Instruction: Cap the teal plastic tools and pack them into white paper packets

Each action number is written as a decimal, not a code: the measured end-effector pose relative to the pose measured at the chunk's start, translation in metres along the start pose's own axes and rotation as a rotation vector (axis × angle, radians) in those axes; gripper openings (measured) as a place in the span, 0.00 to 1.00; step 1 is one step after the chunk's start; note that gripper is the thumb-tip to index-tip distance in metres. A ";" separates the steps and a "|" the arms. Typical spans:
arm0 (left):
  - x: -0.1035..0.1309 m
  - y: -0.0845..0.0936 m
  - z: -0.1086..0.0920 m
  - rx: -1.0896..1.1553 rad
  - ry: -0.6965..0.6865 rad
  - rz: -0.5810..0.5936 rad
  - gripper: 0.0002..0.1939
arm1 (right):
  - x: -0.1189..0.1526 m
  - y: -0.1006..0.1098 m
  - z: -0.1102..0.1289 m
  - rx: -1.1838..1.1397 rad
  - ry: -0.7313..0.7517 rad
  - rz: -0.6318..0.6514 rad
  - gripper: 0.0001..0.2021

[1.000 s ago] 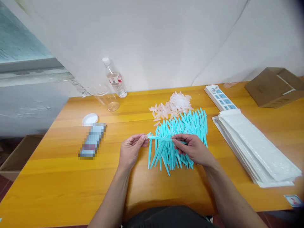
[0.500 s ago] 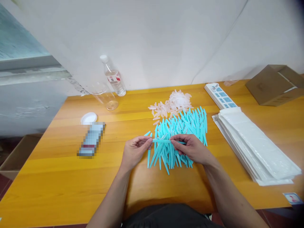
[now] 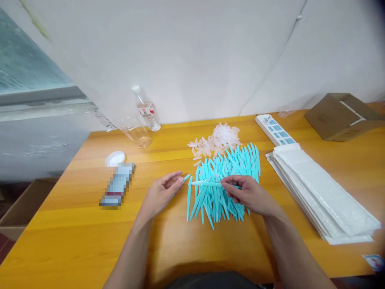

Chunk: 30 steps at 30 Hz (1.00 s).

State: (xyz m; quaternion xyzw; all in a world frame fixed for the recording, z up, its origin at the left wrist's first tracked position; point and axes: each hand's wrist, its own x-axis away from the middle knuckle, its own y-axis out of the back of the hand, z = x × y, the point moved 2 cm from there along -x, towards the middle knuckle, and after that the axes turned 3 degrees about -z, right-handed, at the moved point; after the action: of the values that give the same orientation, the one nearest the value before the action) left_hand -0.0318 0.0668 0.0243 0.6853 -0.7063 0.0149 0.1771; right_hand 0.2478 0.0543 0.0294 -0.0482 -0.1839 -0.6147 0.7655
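My right hand [image 3: 248, 193] pinches the right part of a slim turquoise eyebrow razor [image 3: 214, 184] above the pile. The razor is held level, and its left end looks whitish, as though covered. Left of it, my left hand [image 3: 164, 192] has its thumb and fingers apart. A loose turquoise razor [image 3: 187, 177] lies partly hidden by that hand; I see no grip on it. Under and beyond my right hand spreads a heap of turquoise razors [image 3: 215, 200]. Small pale, translucent caps [image 3: 225, 135] are heaped just behind them.
White plastic sleeves [image 3: 321, 188] are stacked at right, below a power strip [image 3: 276, 130]. A cardboard box [image 3: 333, 118] stands at the back right. On the left are a blurred-out phone [image 3: 118, 186], a white lid [image 3: 115, 158], a clear jar [image 3: 135, 134] and a water bottle [image 3: 147, 111].
My left hand has let go of the left end of the razor and drawn back to the left. The right hand still holds the razor. The view has tilted up slightly.
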 end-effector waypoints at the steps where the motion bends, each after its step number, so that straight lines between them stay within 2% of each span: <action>1: 0.009 -0.008 0.003 0.066 0.044 0.024 0.21 | 0.000 -0.010 0.002 -0.019 0.017 -0.009 0.19; 4: 0.037 -0.031 0.019 0.203 0.124 -0.003 0.21 | 0.000 -0.048 0.005 -0.057 0.053 0.030 0.18; 6: 0.047 -0.035 0.028 0.243 0.134 -0.069 0.20 | 0.002 -0.075 0.006 -0.070 0.066 0.111 0.17; 7: 0.048 -0.031 0.032 0.250 0.134 -0.101 0.20 | 0.005 -0.087 0.007 -0.064 0.079 0.137 0.17; 10: 0.032 -0.001 0.035 0.138 0.099 -0.158 0.21 | 0.016 -0.111 0.008 0.109 0.191 0.104 0.16; 14: -0.008 0.051 0.031 -0.465 -0.038 -0.210 0.22 | 0.034 -0.120 0.007 0.386 0.313 0.048 0.17; 16: -0.025 0.064 0.033 -0.656 -0.039 -0.184 0.21 | 0.041 -0.118 0.004 0.405 0.306 0.062 0.17; 19: -0.039 0.070 0.037 -0.693 -0.013 -0.182 0.19 | 0.049 -0.112 -0.001 0.400 0.299 0.064 0.15; 21: -0.039 0.070 0.038 -0.707 -0.009 -0.210 0.19 | 0.052 -0.109 -0.004 0.402 0.296 0.069 0.15; 23: -0.032 0.068 0.037 -0.747 -0.038 -0.296 0.19 | 0.055 -0.107 -0.007 0.410 0.295 0.073 0.16; 25: -0.019 0.059 0.035 -0.815 -0.151 -0.384 0.18 | 0.057 -0.106 -0.009 0.415 0.298 0.070 0.16; 26: -0.011 0.051 0.034 -0.855 -0.242 -0.385 0.16 | 0.058 -0.105 -0.009 0.415 0.301 0.066 0.17; 28: 0.006 0.030 0.034 -0.928 -0.423 -0.298 0.13 | 0.059 -0.104 -0.010 0.410 0.308 0.051 0.16; 30: 0.021 0.006 0.037 -0.975 -0.508 -0.218 0.12 | 0.060 -0.101 -0.011 0.402 0.314 0.022 0.16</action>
State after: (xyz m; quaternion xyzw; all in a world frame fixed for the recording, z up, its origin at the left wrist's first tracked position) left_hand -0.0459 0.0371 -0.0030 0.5752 -0.5771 -0.4973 0.2980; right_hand 0.1636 -0.0283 0.0238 0.1991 -0.1807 -0.5574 0.7855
